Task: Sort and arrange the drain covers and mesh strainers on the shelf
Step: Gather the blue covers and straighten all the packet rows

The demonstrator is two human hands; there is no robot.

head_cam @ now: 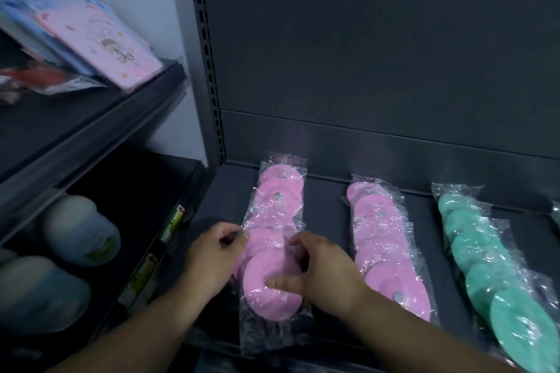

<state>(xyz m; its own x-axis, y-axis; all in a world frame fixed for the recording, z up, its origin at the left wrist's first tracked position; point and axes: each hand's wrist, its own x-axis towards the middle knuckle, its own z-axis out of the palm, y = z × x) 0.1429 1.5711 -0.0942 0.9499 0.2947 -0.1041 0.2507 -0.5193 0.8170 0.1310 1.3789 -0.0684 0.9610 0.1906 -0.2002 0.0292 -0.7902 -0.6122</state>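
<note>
Both hands are down on the dark shelf, working the leftmost row of pink drain covers. That row is the landmark here: round pink discs in clear plastic wrap, overlapping one another in a line that runs from the back panel toward the front edge.

The left hand sits at the row's left side, about halfway along. Its fingers are curled narrow and pinch the edge of the plastic wrap there. The right hand lies on the row's right side, its fingers bent over the wrap, and one digit stretches flat across the nearest pink disc, pressing on it just below the centre hole. Whether that hand grips the wrap or only rests on it, I cannot tell.

To the right of this row, apart from it, lies a second row of pink covers in the same wrap, also lined up front to back. Further right again comes a row of green covers, wrapped too, angling toward the front right corner.

Left of the landmark row, past the slotted upright, a lower side shelf holds blurred rounded packs, and a higher side shelf carries a pink patterned flat item leaning on other goods.
</note>
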